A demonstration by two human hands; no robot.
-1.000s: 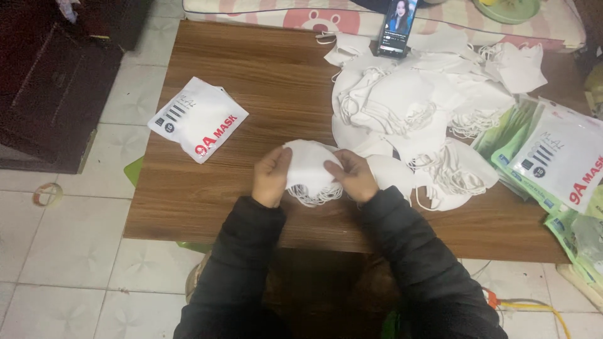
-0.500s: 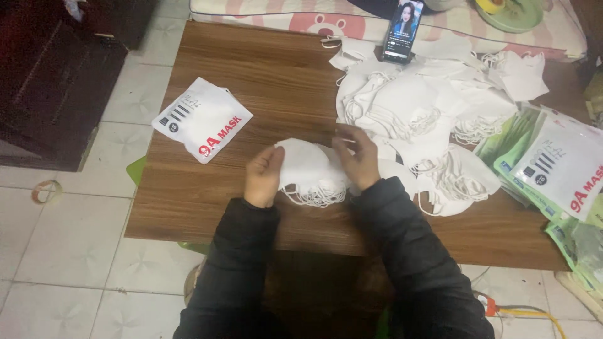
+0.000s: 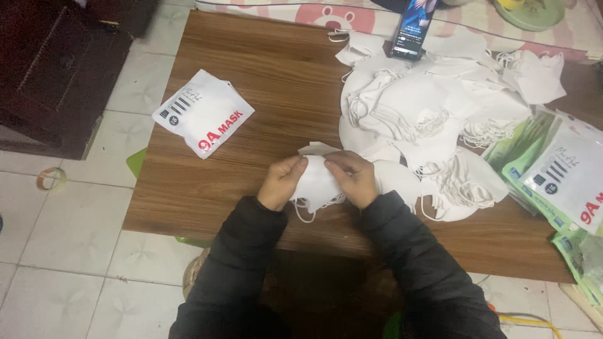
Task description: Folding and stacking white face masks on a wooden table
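The head view looks down on 2 hands over a brown table (image 3: 264,88). The left hand (image 3: 282,182) and the right hand (image 3: 353,179) are both closed on 1 white mask (image 3: 317,182), pinching it from each side with the thumbs on top. The mask sits between the hands and looks folded in half, likely so it stays flat and neat. Its thin loops (image 3: 306,210) hang down just under the left hand, close to the near edge of the table. Just past the right hand lies a big pile (image 3: 427,119) of loose white masks, touching each other and close enough to grab. Further right of that hand, a stack of packs (image 3: 559,176) hangs near the table's right edge. Well to the left of the left hand lies 1 flat white pack (image 3: 202,113), alone, with bare wood all around it, so there is room to move there. Far ahead of the hands a phone (image 3: 411,28) stands up at the back edge. The right side is crowded; the left side is open.
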